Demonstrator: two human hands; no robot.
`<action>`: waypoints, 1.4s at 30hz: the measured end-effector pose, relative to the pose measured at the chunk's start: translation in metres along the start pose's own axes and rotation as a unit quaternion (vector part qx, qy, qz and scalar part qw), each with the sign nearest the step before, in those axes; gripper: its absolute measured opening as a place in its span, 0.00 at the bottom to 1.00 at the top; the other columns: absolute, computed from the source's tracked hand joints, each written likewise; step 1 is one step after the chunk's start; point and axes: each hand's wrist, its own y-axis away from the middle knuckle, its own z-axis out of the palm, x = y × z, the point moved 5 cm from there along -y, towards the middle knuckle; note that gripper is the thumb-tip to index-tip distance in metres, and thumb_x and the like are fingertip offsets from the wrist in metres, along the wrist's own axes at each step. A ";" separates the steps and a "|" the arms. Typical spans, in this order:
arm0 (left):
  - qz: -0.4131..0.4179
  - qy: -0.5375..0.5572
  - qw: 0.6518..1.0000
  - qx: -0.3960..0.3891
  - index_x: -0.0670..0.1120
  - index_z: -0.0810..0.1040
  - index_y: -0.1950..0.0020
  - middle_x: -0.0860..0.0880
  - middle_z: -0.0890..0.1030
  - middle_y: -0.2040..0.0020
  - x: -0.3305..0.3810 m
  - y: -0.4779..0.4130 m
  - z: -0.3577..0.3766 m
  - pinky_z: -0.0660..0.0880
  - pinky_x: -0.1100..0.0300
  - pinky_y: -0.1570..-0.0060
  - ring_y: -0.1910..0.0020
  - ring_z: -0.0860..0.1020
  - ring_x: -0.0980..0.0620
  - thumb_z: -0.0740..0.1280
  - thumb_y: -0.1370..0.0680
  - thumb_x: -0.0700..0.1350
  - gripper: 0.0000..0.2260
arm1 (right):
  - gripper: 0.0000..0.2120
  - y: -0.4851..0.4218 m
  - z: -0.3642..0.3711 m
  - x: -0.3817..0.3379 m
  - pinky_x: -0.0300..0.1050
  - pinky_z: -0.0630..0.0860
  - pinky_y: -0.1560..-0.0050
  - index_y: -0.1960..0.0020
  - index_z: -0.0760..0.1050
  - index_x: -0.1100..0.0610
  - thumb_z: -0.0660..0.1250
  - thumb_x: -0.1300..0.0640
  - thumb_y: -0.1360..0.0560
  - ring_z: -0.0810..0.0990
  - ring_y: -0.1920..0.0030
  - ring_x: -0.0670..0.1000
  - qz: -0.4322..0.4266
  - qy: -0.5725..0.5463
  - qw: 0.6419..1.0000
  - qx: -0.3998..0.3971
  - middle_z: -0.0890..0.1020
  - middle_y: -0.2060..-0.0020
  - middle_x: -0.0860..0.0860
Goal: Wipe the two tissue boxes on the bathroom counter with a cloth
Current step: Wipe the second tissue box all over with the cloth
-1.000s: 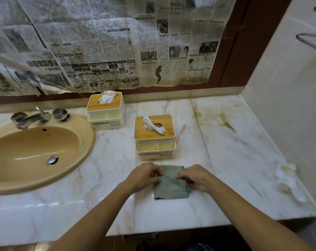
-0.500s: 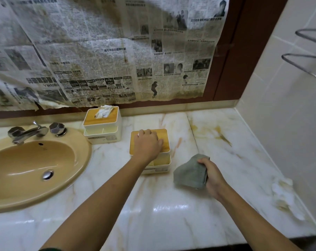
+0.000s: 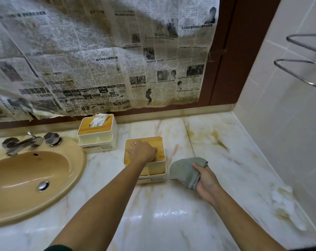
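Observation:
Two white tissue boxes with wooden lids stand on the marble counter point(image 3: 171, 211). The near tissue box point(image 3: 158, 169) is in the middle; my left hand point(image 3: 141, 151) rests palm-down on its lid, covering the slot and tissue. The far tissue box point(image 3: 99, 136) stands by the wall next to the tap, with white tissue sticking out of it. My right hand point(image 3: 207, 180) grips a folded grey-green cloth point(image 3: 185, 170) just right of the near box, apart from it and close above the counter.
A tan sink point(image 3: 26, 180) with a chrome tap point(image 3: 22, 143) fills the left. Old newspaper point(image 3: 99, 60) hangs on the back wall. A tiled wall with a metal rack point(image 3: 302, 62) closes the right side. Crumpled white paper point(image 3: 282, 201) lies by that wall.
One second ago both hands held the cloth flat on the counter. My left hand then went onto the near box's lid, and my right hand lifted the cloth to the box's right.

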 end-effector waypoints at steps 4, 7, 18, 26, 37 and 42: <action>0.026 0.042 0.999 -0.011 0.52 0.80 0.37 0.46 0.67 0.30 -0.010 0.002 -0.002 0.57 0.41 0.33 0.28 0.61 0.40 0.55 0.18 0.58 0.19 | 0.15 0.004 0.013 -0.001 0.50 0.77 0.44 0.32 0.73 0.56 0.59 0.58 0.17 0.82 0.43 0.53 -0.047 0.059 0.997 -0.014 0.84 0.44 0.53; 0.035 0.111 0.993 -0.010 0.55 0.79 0.38 0.47 0.70 0.33 -0.023 0.003 -0.014 0.59 0.44 0.40 0.32 0.64 0.41 0.52 0.17 0.58 0.19 | 0.14 0.015 0.032 -0.007 0.50 0.76 0.39 0.33 0.75 0.52 0.59 0.55 0.17 0.81 0.41 0.50 -0.094 0.105 0.990 -0.032 0.83 0.42 0.49; 0.001 0.470 0.873 -0.128 0.40 0.77 0.41 0.47 0.78 0.51 -0.039 -0.001 -0.027 0.69 0.57 0.46 0.55 0.74 0.51 0.59 0.17 0.53 0.18 | 0.25 0.065 0.105 0.039 0.49 0.40 0.23 0.22 0.51 0.37 0.52 0.43 0.18 0.37 0.22 0.42 -0.350 0.433 0.809 -0.189 0.45 0.21 0.35; -0.015 0.480 0.860 -0.172 0.39 0.78 0.39 0.43 0.80 0.45 -0.042 0.005 -0.027 0.74 0.52 0.41 0.49 0.78 0.47 0.63 0.18 0.53 0.18 | 0.26 0.009 0.130 0.005 0.55 0.34 0.23 0.22 0.40 0.37 0.45 0.39 0.18 0.32 0.23 0.44 -0.387 0.548 0.734 -0.107 0.39 0.21 0.39; -0.004 0.519 0.830 -0.203 0.40 0.80 0.62 0.47 0.81 0.69 -0.050 0.009 -0.019 0.78 0.59 0.67 0.73 0.79 0.52 0.62 0.18 0.41 0.14 | 0.25 0.067 0.118 0.029 0.53 0.32 0.23 0.20 0.45 0.41 0.45 0.43 0.17 0.34 0.22 0.47 -0.430 0.640 0.580 -0.261 0.40 0.21 0.39; 0.008 0.522 0.830 -0.194 0.42 0.77 0.62 0.48 0.78 0.68 -0.043 0.015 -0.015 0.72 0.66 0.71 0.75 0.75 0.58 0.59 0.17 0.42 0.15 | 0.26 0.033 0.120 0.015 0.59 0.36 0.22 0.20 0.43 0.40 0.44 0.43 0.17 0.34 0.22 0.46 -0.419 0.614 0.636 -0.206 0.40 0.21 0.39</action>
